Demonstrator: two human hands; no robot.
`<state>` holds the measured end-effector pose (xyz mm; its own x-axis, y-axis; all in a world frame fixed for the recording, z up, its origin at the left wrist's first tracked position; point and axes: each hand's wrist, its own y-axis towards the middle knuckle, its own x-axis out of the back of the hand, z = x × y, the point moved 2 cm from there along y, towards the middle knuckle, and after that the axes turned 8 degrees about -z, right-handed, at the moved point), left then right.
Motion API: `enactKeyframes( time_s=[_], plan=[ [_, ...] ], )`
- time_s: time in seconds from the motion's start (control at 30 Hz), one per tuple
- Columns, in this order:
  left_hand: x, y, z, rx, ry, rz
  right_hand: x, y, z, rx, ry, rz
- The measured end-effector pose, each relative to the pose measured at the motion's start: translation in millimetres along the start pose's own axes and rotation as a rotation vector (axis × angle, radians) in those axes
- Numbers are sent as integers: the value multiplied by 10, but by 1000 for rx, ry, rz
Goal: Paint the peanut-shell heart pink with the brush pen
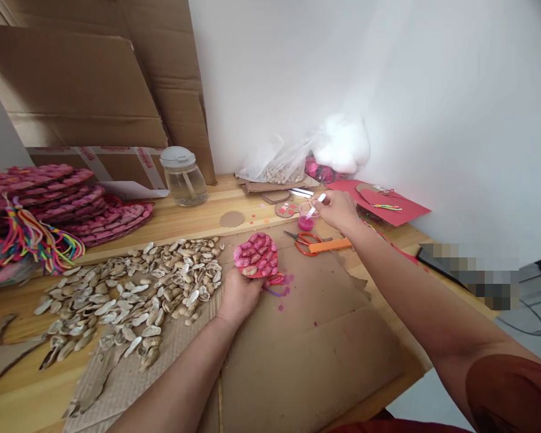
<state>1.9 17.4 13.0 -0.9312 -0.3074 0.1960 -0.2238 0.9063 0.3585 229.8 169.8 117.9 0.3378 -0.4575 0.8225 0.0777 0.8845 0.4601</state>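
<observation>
My left hand [242, 296] holds a small round piece covered with pink-painted peanut shells [256, 254] above the cardboard sheet [306, 349]. One shell at its lower edge looks paler. Pink cord hangs by the piece, next to my fingers. Farther out, my right hand [338, 210] pinches a white stick-like tool [316, 205], its lower end in a small clear cup of pink paint [306, 222]. Orange-handled scissors [307, 243] lie just in front of the cup, with an orange strip [330, 245] across their handles.
Loose peanut shells [162, 288] spread over the left. Stacked pink shell discs with colourful tassels [63, 204] stand far left, beside a lidded water jar [183, 177]. At the back are a cardboard circle [232, 219] and plastic bags [279, 159]. Red paper [401, 207] lies right.
</observation>
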Motion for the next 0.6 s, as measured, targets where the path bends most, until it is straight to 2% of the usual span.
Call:
enactKeyframes(
  time_s=[0.13, 0.33, 0.5, 0.6],
  plan=[
    [-2, -1, -8, 34, -10, 3, -127, 58, -36, -3, -43, 39],
    [1, 4, -37, 25, 1, 0, -234, 94, -88, 5, -59, 28],
    [2, 7, -46, 25, 6, -3, -145, 63, -45, -14, -33, 20],
    [-8, 10, -48, 18, -5, 0, -31, 14, -14, -22, 20, -45]
  ],
)
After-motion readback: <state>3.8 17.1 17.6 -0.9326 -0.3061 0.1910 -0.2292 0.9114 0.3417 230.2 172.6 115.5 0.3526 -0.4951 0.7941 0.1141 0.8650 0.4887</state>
